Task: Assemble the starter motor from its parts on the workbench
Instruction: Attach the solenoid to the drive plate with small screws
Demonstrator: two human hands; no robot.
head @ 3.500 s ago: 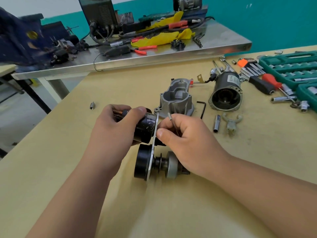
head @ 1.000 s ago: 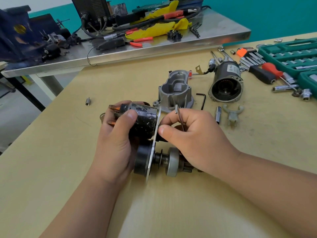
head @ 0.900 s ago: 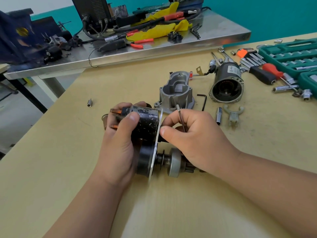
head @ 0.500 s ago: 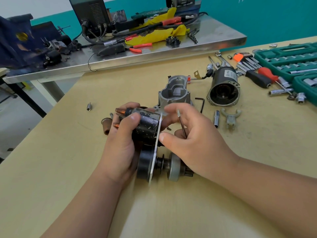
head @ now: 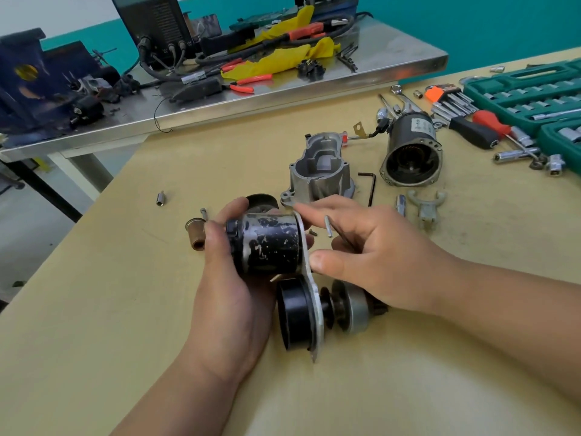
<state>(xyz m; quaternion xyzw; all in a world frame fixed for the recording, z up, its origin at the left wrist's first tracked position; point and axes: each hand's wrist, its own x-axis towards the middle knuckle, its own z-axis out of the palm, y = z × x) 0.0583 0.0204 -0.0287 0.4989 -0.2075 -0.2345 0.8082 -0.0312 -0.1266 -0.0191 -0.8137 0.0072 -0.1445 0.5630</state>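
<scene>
Lying open along the right edge of the workbench [head: 125, 309], a green plastic tool case [head: 534, 89] holds chrome sockets [head: 569, 133] seated in moulded slots. Near the middle of the bench the left hand [head: 229, 294] wraps its thumb and fingers round a black cylinder [head: 270, 243], whose paint is chipped to bare metal. This cylinder sits against a thin, flat metal plate [head: 314, 297] that stands on edge. Lower on the same plate are a smooth black drum [head: 294, 316] on the left face and, on the right face, a short shaft carrying a dull grey gear piece [head: 355, 309], which lies on the bench under the right wrist. The right hand [head: 377, 259] stretches its index finger to the plate's top edge and sets its thumb tip against the plate's rim. Its other fingers curl round a small hex key [head: 328, 226], whose silver tip pokes up between them. Just behind the hands stands a grey cast housing [head: 317, 174], hollow side up. To its right a round, dark motor body [head: 412, 152] lies on its side, open end toward the viewer. An L-shaped black key [head: 371, 187] lies between the two, a pale forked lever [head: 426, 209] lies just in front of the motor body, and a brown sleeve [head: 196, 234] lies beside the left thumb.
</scene>
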